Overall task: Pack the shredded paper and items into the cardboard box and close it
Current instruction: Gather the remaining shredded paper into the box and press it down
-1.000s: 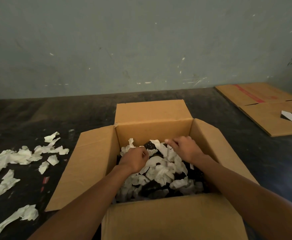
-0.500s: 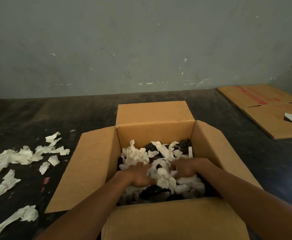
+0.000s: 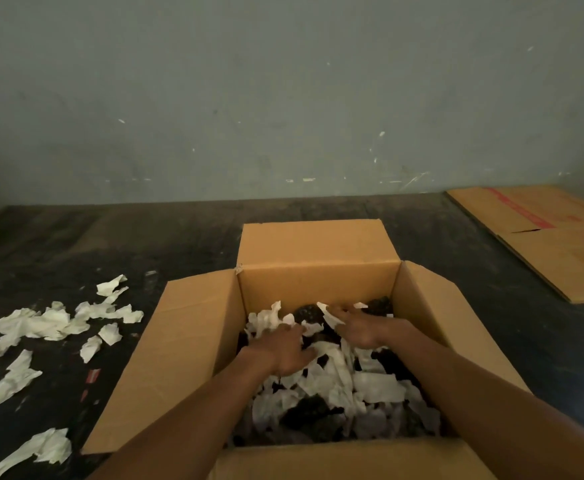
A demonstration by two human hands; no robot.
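An open cardboard box [image 3: 193, 344] stands in front of me with all its flaps folded outward. Inside lie white shredded paper [image 3: 373, 389] and dark items [image 3: 309, 415], partly covered by the paper. Both my hands are inside the box. My left hand [image 3: 283, 351] lies flat, fingers spread, pressing on the paper left of centre. My right hand [image 3: 359, 329] lies flat beside it with its fingers stretched toward the back wall, touching paper scraps. Neither hand holds anything.
More torn white paper [image 3: 46, 323] is scattered over the dark floor left of the box. Flattened cardboard sheets [image 3: 560, 244] lie at the far right by the wall. A grey wall closes the space behind.
My hands were curled on the paper deep in the box's middle; now they have flattened and slid toward the back, spreading the paper.
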